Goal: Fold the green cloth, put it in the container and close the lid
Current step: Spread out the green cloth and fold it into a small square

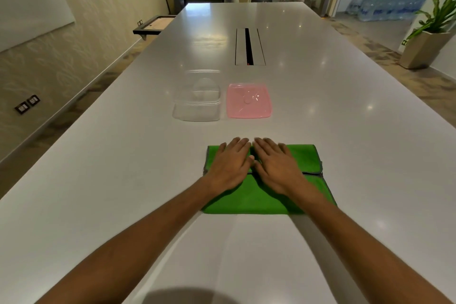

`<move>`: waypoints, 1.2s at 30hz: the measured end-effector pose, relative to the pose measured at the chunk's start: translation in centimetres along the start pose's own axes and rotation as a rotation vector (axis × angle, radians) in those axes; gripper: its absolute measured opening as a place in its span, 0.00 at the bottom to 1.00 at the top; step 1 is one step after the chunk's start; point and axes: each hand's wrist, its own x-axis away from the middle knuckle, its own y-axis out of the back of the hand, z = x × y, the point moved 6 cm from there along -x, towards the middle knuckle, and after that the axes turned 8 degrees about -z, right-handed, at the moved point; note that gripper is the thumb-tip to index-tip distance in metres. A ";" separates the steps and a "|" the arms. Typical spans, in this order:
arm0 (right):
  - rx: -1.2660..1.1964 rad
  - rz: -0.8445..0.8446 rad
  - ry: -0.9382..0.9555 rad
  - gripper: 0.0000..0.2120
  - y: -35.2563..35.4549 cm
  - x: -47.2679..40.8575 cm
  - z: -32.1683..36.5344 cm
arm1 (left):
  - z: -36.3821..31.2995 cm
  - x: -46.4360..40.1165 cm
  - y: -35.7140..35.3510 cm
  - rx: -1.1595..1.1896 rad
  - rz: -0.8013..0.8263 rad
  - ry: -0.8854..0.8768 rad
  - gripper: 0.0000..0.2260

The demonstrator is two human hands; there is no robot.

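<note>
Green cloth (266, 195): folded, flat on the white worktop (345, 155), nearest me. My left hand (230, 165) and right hand (276, 168) press on it side by side, fingers straight, holding nothing. Clear container (197, 103): open, at 11 o'clock from the cloth. Pink lid (249, 101): flat on the worktop, just beside the container at its 3 o'clock.
</note>
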 end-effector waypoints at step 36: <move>0.033 0.020 -0.826 0.34 3.3 5.9 -10.6 | 2.5 0.7 -0.5 -0.123 -0.025 0.073 0.31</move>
